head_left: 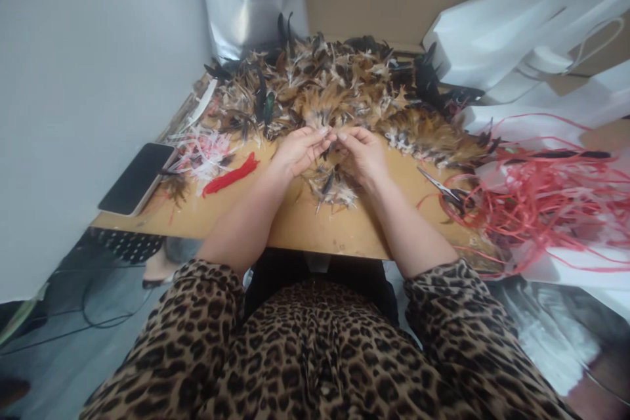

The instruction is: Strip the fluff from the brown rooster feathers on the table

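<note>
My left hand (pixel 299 151) and my right hand (pixel 365 154) meet over the middle of the table, thumbs and fingertips pinched close together. A bunch of tawny brown feathers (pixel 317 105) fans out just beyond the fingertips, its pale quill ends at my fingers. Any thread between the fingertips is too small to make out. Below the hands, on the table (pixel 315 230), lies a small scatter of loose grey and white feathers (pixel 333 191). A large heap of brown, white and black feathers (pixel 295 72) spreads behind. To its right lies a row of tawny feather bunches (pixel 433 134).
At left are a phone (pixel 138 178), a red thread bundle (pixel 230 174) and pink-white strips (pixel 204 152). Scissors (pixel 440 188) lie at right beside tangled red string (pixel 546 203). A silver bag (pixel 251 6) stands at the back; white equipment (pixel 522 20) is at back right.
</note>
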`<state>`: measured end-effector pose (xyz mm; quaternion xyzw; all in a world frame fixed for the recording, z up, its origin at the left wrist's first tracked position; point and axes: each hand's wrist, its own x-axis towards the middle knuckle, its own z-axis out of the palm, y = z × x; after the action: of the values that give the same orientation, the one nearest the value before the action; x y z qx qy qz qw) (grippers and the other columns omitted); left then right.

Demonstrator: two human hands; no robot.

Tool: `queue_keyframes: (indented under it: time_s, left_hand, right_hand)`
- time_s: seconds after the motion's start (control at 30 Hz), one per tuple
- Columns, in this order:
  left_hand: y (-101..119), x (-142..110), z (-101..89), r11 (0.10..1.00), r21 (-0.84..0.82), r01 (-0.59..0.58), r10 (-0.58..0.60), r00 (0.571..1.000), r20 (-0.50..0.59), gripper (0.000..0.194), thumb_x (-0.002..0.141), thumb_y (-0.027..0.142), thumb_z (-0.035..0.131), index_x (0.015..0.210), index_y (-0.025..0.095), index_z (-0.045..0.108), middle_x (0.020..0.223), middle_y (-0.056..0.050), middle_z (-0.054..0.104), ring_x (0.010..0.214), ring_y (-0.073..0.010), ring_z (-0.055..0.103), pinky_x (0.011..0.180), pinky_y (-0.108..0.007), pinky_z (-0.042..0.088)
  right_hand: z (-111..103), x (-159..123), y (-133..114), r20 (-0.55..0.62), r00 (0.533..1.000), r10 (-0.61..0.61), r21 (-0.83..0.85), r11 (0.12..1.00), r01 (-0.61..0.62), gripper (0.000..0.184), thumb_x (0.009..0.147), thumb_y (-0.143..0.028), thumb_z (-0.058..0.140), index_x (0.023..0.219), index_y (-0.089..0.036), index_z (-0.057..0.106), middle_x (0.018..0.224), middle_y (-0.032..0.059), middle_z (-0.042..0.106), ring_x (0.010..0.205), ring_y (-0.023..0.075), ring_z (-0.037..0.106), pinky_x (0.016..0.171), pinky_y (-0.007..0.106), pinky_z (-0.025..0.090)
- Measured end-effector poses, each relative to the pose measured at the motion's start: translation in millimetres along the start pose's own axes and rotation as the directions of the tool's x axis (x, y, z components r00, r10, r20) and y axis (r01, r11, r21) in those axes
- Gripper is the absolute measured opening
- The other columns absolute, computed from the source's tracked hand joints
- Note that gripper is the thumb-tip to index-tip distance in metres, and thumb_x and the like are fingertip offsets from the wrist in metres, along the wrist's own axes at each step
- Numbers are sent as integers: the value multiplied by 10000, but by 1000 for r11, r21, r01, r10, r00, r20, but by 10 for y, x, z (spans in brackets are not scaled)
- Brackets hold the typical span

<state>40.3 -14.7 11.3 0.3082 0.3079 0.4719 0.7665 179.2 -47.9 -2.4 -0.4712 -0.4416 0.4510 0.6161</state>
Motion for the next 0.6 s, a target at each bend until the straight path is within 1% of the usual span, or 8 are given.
queue_keyframes:
  time_s: [0.17, 0.27, 0.37, 0.43, 0.6]
  left_hand:
    - [-22, -1, 1, 1000, 18, -4, 4, 1000, 12, 164, 821, 15, 598, 681, 91, 562, 770, -41, 698, 701, -68, 691, 717, -149, 540]
    - [-24, 0, -3, 999, 43, -6, 5, 999, 38, 136, 827, 16, 589, 712, 86, 592, 762, -42, 704, 698, -70, 694, 713, -144, 542]
    - [-7, -1, -20, 996, 90, 24, -27, 999, 37, 89, 825, 46, 611, 743, 81, 618, 769, -53, 710, 723, -81, 702, 696, -137, 540]
    - [8, -4, -35, 993, 110, 48, -52, 998, 34, 67, 814, 66, 636, 749, 74, 622, 772, -65, 715, 716, -88, 704, 664, -132, 537]
    - [22, -19, -57, 984, 142, 107, -115, 992, 48, 77, 796, 86, 667, 746, 63, 613, 809, -112, 732, 683, -99, 705, 611, -144, 535]
  right_hand:
    - [-11, 14, -10, -6, 1000, 10, 30, 999, -10, 326, 610, -433, 793, 677, -182, 596, 641, -21, 617, 601, 83, 530, 623, 226, 441]
    - [-6, 4, -30, -5, 1000, -5, 5, 1000, 5, 321, 624, -435, 784, 671, -182, 593, 630, -24, 610, 594, 82, 523, 618, 225, 437]
    - [-19, 2, -43, -7, 1000, -24, -40, 999, 24, 320, 651, -451, 761, 696, -184, 591, 640, -25, 604, 590, 81, 514, 623, 230, 441]
    - [-36, 11, -44, -9, 999, -34, -42, 999, 34, 326, 653, -459, 753, 723, -183, 594, 652, -25, 602, 590, 81, 514, 623, 231, 442]
    - [-71, 38, -42, -9, 999, -44, -71, 997, 43, 340, 666, -486, 722, 731, -183, 581, 667, -22, 591, 600, 83, 519, 631, 236, 444]
